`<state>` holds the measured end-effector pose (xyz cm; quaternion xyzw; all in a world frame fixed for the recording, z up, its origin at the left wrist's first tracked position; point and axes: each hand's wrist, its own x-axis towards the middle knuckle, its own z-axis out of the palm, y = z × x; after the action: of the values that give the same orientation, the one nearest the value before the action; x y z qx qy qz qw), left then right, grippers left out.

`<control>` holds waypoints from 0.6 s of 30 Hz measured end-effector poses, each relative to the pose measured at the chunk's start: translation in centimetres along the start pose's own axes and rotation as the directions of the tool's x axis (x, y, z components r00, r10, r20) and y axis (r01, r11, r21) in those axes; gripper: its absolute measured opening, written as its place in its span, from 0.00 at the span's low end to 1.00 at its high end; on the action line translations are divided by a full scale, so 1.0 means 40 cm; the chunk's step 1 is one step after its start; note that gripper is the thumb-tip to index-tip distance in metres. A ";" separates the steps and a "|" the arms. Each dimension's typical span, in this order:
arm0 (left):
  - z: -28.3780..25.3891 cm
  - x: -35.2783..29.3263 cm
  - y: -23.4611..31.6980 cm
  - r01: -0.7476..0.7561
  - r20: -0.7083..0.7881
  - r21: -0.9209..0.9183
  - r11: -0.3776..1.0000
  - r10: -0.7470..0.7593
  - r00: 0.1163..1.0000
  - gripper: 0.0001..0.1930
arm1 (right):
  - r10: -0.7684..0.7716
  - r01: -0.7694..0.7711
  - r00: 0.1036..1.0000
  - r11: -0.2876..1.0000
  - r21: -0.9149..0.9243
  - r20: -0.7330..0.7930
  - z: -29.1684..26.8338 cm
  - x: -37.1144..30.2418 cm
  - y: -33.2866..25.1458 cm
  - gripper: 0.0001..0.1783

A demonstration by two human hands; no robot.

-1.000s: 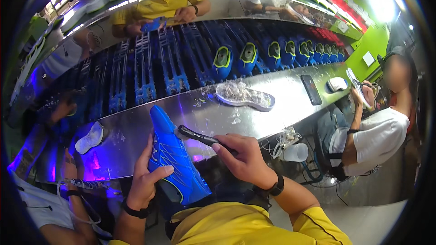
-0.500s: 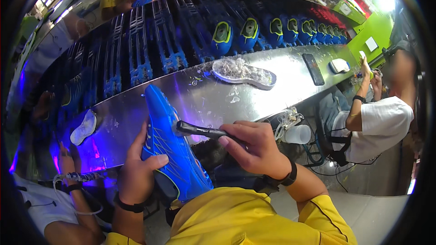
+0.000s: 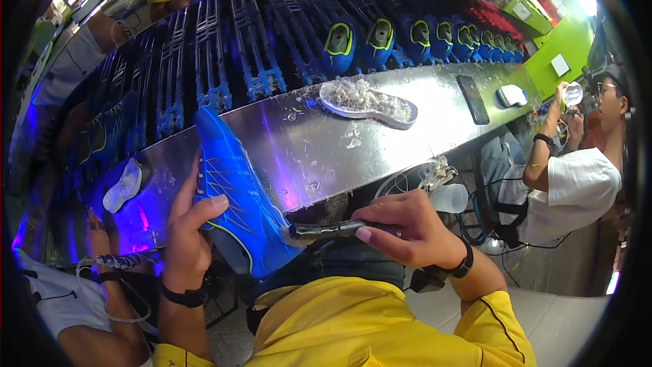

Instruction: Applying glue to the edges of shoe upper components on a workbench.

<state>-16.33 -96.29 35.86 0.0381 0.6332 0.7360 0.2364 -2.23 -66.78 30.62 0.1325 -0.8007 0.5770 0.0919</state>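
My left hand (image 3: pixel 187 234) grips a blue sports shoe (image 3: pixel 241 204) round its side, thumb lying across the upper. The shoe is tilted, its toe pointing away over the bench edge and its heel towards my body. In my right hand (image 3: pixel 415 231) is a black-handled brush (image 3: pixel 322 231), pinched between thumb and fingers. Its short pale tip touches the shoe's lower edge near the heel; the bristles are too small to make out clearly. The side of the shoe turned from view is hidden.
On the metal bench (image 3: pixel 305 156) lie a sole piled with pale scraps (image 3: pixel 367 102), a dark phone (image 3: pixel 473 100) and a white sole (image 3: pixel 123 187). Behind it runs a rack (image 3: pixel 248 47) bearing several blue shoes (image 3: pixel 380 41). Co-workers sit left and right (image 3: pixel 577 190). A plastic cup (image 3: pixel 449 198) stands right.
The brush has moved along the shoe's edge towards the heel, nearer to me and slightly right. My left hand and the shoe have shifted a little left.
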 end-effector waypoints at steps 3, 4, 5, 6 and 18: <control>0.001 0.012 0.003 0.036 0.004 -0.062 0.997 -0.036 0.999 0.41 | 0.028 -0.028 1.000 0.999 -0.039 -0.009 -0.026 0.008 -0.029 0.11; 0.003 0.016 0.003 0.050 0.009 -0.085 0.995 -0.050 0.999 0.39 | -0.012 0.009 0.999 0.998 -0.068 -0.048 -0.031 0.010 -0.030 0.11; 0.004 0.019 0.001 0.067 -0.004 -0.086 0.994 -0.068 0.998 0.37 | -0.054 0.045 0.995 0.994 -0.098 -0.086 -0.033 0.013 -0.029 0.12; 0.004 0.021 -0.004 0.084 -0.019 -0.086 0.993 -0.086 0.996 0.34 | -0.097 0.081 0.988 0.989 -0.127 -0.121 -0.036 0.016 -0.027 0.12; 0.095 -0.019 0.005 0.259 -0.145 -0.133 0.957 -0.277 0.950 0.27 | -0.292 0.265 0.955 0.916 -0.301 -0.047 -0.151 0.098 -0.029 0.15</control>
<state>-14.36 -93.11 36.97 -0.1216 0.6071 0.7322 0.2837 -5.62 -61.84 34.76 0.2039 -0.8449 0.4389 0.2278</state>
